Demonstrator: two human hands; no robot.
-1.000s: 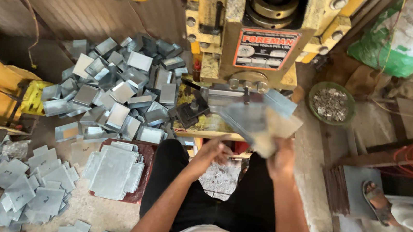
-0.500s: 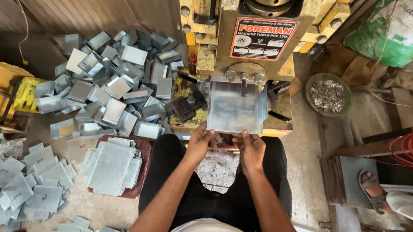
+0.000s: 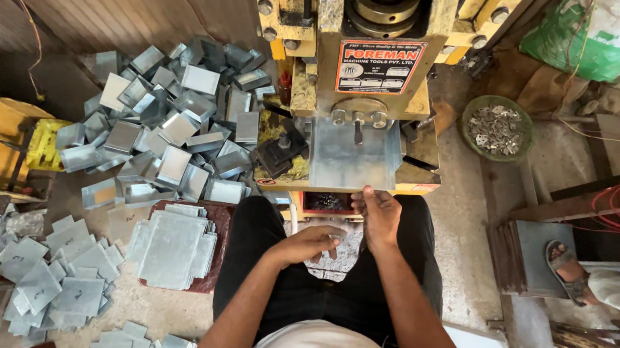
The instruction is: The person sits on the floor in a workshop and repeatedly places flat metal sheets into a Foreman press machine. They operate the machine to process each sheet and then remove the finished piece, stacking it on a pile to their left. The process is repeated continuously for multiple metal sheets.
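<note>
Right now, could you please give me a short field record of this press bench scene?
Right hand: fingertips on the near edge of the sheet lying under the press
Left hand: over the lap, holding nothing
Left of press: heap of bent pieces
Beside left knee: stack of flat blanks
Right of press: bowl of scraps

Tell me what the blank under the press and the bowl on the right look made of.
Blank, right hand at its near edge: thin sheet steel, probably galvanised, judging by its dull grey sheen and folded side flanges. Bowl: unclear, maybe plastic or coated metal; a matte greenish rim around small bright metal offcuts.
</note>
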